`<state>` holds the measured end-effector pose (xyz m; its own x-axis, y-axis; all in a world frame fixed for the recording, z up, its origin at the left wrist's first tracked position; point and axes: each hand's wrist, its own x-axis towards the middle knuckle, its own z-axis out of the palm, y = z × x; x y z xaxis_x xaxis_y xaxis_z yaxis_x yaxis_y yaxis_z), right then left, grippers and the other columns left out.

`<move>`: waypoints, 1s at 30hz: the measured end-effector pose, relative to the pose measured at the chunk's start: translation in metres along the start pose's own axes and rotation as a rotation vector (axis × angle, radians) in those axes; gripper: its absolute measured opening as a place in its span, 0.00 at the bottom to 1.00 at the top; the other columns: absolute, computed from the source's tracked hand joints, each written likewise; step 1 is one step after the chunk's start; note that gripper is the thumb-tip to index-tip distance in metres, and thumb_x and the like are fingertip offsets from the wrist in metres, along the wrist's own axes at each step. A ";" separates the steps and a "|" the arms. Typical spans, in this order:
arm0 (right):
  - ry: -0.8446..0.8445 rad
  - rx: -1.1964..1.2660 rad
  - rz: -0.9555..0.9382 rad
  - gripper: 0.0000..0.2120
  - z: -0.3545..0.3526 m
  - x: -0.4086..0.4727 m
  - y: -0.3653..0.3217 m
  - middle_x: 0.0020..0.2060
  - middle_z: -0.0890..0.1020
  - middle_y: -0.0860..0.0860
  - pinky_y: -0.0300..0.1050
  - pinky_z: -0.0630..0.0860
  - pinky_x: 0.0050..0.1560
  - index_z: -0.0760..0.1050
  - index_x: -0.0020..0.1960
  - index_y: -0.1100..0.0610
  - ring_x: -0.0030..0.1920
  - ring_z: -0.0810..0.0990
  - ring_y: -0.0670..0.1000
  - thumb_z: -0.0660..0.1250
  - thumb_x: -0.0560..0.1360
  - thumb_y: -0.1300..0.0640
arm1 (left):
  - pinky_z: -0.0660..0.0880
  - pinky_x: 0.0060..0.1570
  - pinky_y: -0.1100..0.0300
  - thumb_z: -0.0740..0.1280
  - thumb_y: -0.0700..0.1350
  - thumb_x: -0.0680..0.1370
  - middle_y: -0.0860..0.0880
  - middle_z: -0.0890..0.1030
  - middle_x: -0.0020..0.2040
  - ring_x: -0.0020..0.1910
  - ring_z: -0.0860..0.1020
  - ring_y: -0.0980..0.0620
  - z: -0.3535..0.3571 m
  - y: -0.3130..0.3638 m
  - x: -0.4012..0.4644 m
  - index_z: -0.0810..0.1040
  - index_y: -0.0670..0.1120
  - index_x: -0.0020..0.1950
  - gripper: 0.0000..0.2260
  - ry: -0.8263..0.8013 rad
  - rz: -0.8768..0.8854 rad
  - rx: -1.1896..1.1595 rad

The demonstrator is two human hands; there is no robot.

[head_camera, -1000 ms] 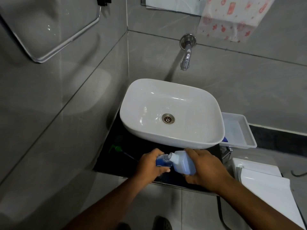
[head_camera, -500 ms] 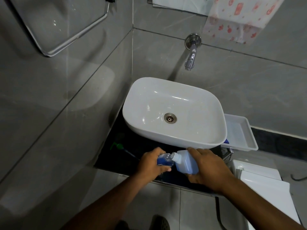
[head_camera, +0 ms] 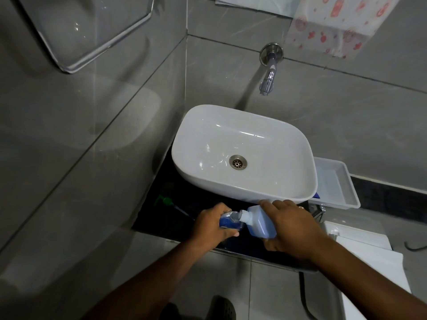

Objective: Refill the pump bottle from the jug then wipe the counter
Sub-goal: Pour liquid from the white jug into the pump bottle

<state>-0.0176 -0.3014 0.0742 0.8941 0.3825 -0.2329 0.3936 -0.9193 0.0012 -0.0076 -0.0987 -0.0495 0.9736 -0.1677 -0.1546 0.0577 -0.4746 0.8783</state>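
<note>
At the counter's (head_camera: 161, 218) front edge, the left hand (head_camera: 211, 225) grips the pump bottle (head_camera: 228, 220), part-filled with blue liquid. The right hand (head_camera: 288, 229) holds the tilted jug (head_camera: 258, 224), spout at the bottle's mouth, blue liquid inside.

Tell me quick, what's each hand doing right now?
Left hand: closed around the small pump bottle, which has blue liquid in it.
Right hand: closed around the tilted jug, its spout at the bottle's mouth.
</note>
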 end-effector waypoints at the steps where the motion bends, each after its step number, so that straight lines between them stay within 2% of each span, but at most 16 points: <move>1: -0.003 -0.002 -0.006 0.44 -0.001 0.001 0.000 0.64 0.73 0.49 0.48 0.74 0.57 0.56 0.74 0.49 0.60 0.73 0.52 0.70 0.64 0.38 | 0.76 0.39 0.70 0.81 0.49 0.62 0.57 0.81 0.44 0.43 0.80 0.61 0.000 0.000 0.000 0.73 0.59 0.47 0.22 0.000 0.002 -0.001; 12: -0.027 -0.035 -0.035 0.43 -0.007 0.005 0.000 0.61 0.75 0.50 0.47 0.74 0.53 0.58 0.72 0.48 0.57 0.74 0.52 0.71 0.62 0.39 | 0.76 0.38 0.71 0.81 0.49 0.62 0.58 0.81 0.43 0.42 0.80 0.64 0.000 -0.002 -0.001 0.73 0.59 0.47 0.22 -0.003 0.003 -0.012; 24: -0.071 -0.101 -0.051 0.43 -0.013 0.011 -0.001 0.59 0.77 0.50 0.47 0.75 0.51 0.60 0.70 0.48 0.54 0.75 0.52 0.72 0.60 0.39 | 0.79 0.42 0.65 0.81 0.48 0.63 0.57 0.81 0.46 0.44 0.80 0.60 0.001 -0.002 -0.001 0.74 0.57 0.48 0.21 0.001 0.010 -0.017; 30: -0.098 -0.142 -0.053 0.42 -0.017 0.012 -0.002 0.55 0.78 0.51 0.46 0.74 0.47 0.61 0.69 0.50 0.51 0.76 0.53 0.72 0.59 0.40 | 0.80 0.44 0.62 0.81 0.48 0.62 0.56 0.81 0.46 0.45 0.80 0.60 0.002 -0.004 0.001 0.74 0.56 0.49 0.22 0.006 0.014 -0.022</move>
<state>-0.0041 -0.2931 0.0884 0.8490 0.4131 -0.3296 0.4722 -0.8730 0.1221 -0.0075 -0.0987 -0.0536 0.9757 -0.1686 -0.1398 0.0493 -0.4528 0.8903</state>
